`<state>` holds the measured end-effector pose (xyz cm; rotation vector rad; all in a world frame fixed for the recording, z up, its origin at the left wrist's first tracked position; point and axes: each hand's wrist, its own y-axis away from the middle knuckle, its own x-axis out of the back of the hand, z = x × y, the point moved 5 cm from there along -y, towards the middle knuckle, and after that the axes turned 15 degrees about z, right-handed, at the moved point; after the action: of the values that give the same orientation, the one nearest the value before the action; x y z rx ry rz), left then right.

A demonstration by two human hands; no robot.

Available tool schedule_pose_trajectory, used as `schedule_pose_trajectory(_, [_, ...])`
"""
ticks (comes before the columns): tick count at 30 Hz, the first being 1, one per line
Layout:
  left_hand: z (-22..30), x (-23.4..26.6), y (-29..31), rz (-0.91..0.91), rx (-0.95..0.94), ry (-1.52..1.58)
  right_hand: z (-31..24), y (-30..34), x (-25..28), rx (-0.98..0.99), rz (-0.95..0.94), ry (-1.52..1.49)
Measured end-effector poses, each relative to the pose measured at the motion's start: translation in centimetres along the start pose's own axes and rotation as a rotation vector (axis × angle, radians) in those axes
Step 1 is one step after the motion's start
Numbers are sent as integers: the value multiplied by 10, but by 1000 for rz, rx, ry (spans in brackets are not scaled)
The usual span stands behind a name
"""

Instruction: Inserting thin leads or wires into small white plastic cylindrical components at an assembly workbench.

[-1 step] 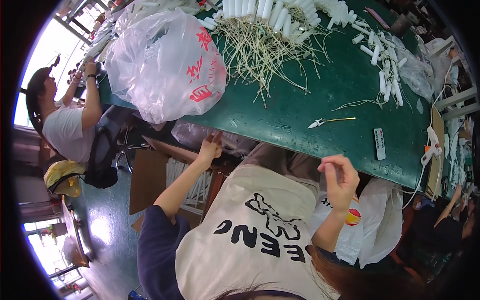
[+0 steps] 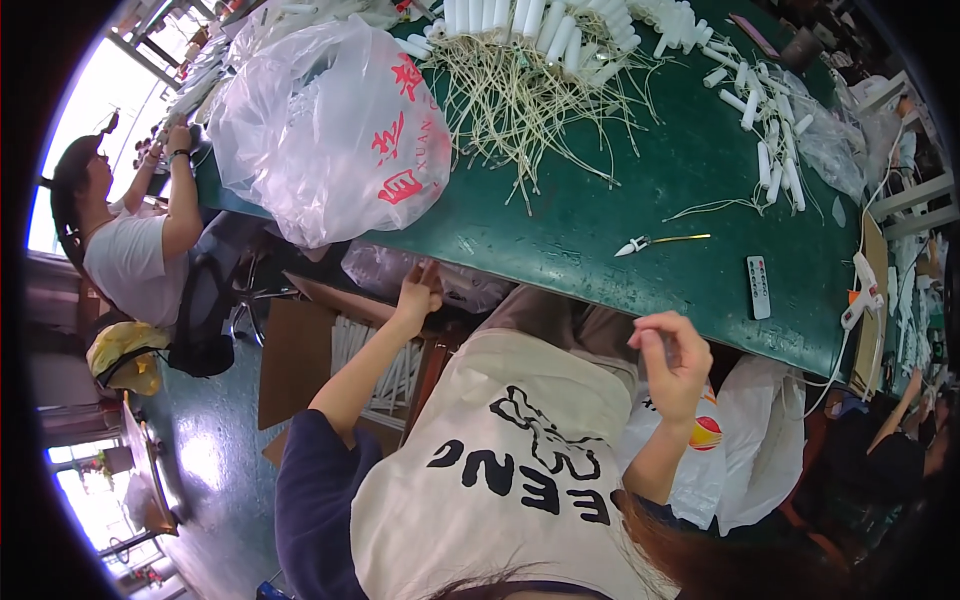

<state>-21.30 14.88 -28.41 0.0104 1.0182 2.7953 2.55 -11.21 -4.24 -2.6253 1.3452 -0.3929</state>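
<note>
My left hand [image 2: 420,291] is at the table's near edge, beside the large clear plastic bag [image 2: 320,140] with red print. Its fingers point up toward the edge and nothing shows in them. Right of my lap, my right hand [image 2: 680,365] hovers at the edge, fingers loosely curled and thumb apart, also holding nothing visible. On the green table [image 2: 560,240] in front of it lie a small white-tipped piece with a yellowish stem [image 2: 660,243] and a white remote control [image 2: 759,287].
White tubes [image 2: 530,25] with tangled pale wires [image 2: 530,110] lie at the back; more tubes [image 2: 770,170] lie at right. An open cardboard box [image 2: 295,360] of white sticks stands lower left. White bags [image 2: 765,440] hang at right. Another person [image 2: 135,245] works at left.
My right hand has shifted slightly left and down. My left hand has moved a tiny bit left. The things on the table have not moved.
</note>
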Motion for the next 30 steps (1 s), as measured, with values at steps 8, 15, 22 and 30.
schedule_pose_trajectory(8, [-19,16,-108,235,-973,-318,13,13,-22,9,-127,118])
schedule_pose_trajectory(15, [-57,23,-152,266,-1009,-507,24,18,-23,-55,-86,176])
schedule_pose_trajectory(22, [-79,12,-176,192,-853,-81,32,16,-24,-86,-70,242])
schedule_pose_trajectory(30, [-105,16,-230,115,-1068,-548,29,11,-38,-109,-116,268])
